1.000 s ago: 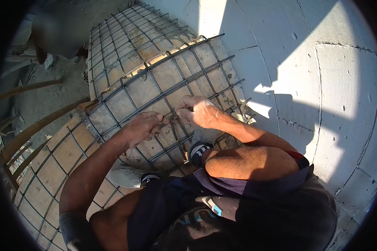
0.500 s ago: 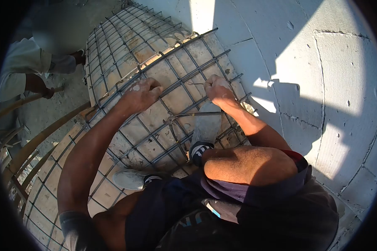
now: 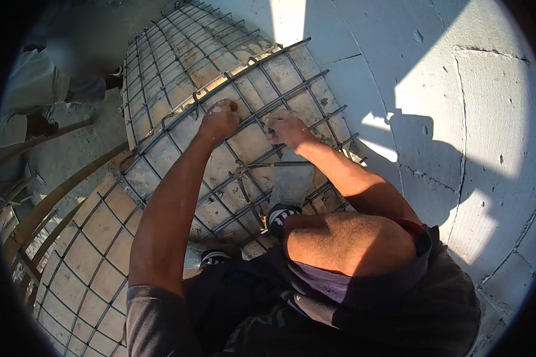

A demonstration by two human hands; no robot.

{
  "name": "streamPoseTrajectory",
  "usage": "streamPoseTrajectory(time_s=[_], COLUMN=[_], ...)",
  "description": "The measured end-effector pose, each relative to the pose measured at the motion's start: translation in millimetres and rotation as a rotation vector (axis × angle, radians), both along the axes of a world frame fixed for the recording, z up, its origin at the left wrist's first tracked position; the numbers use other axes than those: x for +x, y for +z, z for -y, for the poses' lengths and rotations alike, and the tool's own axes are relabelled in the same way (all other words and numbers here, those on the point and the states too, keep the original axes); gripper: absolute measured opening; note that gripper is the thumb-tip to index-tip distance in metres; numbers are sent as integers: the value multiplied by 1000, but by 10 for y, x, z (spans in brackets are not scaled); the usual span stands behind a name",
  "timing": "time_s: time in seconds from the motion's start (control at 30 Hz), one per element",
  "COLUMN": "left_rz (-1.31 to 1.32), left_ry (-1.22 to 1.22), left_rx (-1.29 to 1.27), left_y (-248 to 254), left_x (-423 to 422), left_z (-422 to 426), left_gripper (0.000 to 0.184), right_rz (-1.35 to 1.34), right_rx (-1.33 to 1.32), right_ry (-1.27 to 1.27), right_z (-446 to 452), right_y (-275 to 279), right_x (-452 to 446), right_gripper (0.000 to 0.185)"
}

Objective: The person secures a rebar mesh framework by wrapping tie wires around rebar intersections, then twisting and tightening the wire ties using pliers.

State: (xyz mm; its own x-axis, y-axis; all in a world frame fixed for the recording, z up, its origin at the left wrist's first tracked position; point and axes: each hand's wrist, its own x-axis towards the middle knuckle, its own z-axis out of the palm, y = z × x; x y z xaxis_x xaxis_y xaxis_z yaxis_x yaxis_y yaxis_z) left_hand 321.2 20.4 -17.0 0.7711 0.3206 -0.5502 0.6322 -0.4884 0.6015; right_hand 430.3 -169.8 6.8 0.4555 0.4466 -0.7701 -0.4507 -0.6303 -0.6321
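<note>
A mesh of crossed steel rebar [image 3: 274, 85] lies over boards on sloping formwork beneath both hands. My left hand [image 3: 221, 119] is closed, its fingers curled above the mesh; what they hold, if anything, is hidden. My right hand [image 3: 286, 128] sits close to its right, fingers pinched together at a rebar crossing. A thin tie wire stuck out of this hand half a second ago; now the fingers hide it. Nearer my body, a pair of pincers [image 3: 271, 164] rests on the bars with its handles spread.
My shoe [image 3: 281, 215] stands among the bars. A pale block wall [image 3: 423, 166] rises at the right, partly sunlit. Further mesh [image 3: 95, 262] covers boards at lower left. Curved wooden strips [image 3: 65, 189] and another person's leg [image 3: 33, 83] are at the left.
My right hand has moved left and slightly down, onto a rebar crossing. The left hand has shifted right, so the two are closer together. The wire end seen before is hidden.
</note>
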Motion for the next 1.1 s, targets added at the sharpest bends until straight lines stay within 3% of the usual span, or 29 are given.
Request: streamPoseTrajectory(time_s=[0.4, 0.8, 0.9, 1.1], left_rz=[14, -186, -136, -11], left_ry=[-3, -94, 134, 116], left_rx=[70, 52, -50, -82], left_y=[30, -55, 85, 326], left_x=[36, 166, 189, 245], left_z=[78, -8, 65, 140], left_gripper=[40, 57, 36, 37], right_rz=[-110, -79, -121, -224], right_rx=[12, -32, -2, 53], right_ry=[-126, -101, -120, -266], right_z=[32, -85, -140, -180], right_y=[-60, 62, 181, 333], right_x=[9, 15, -17, -102], right_gripper=[14, 16, 17, 20])
